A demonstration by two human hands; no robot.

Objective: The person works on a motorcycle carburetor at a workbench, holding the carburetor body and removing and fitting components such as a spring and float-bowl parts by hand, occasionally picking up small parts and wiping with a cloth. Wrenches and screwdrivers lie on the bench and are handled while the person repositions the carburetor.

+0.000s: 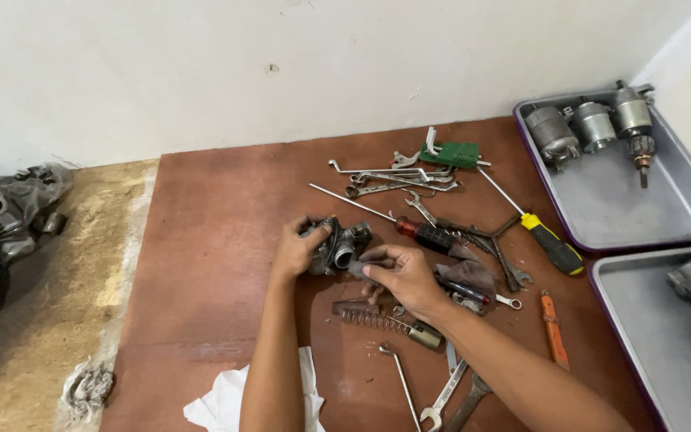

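A: Lowest in the frame lie a white rag (225, 404) and some spanners (441, 396); just above them a spring (373, 320) rests on the brown mat (209, 264).

B: And the hands?

A: At centre, the left hand (297, 250) closes around a small grey carburettor (337, 246), holding it just off the mat. The right hand (405, 276) pinches a dark scrap of cloth (359, 268) against its near side.

B: What might go wrong?

A: The left hand covers only one end, so a hard wipe could twist the carburettor loose onto the mat. Loose bits could roll among the tools.

B: Farther back?

A: A red screwdriver (421, 234), a yellow one (549, 244), then a green key set (449, 154) near the wall. Two trays (641, 208) sit at right, an engine (1, 216) at far left.
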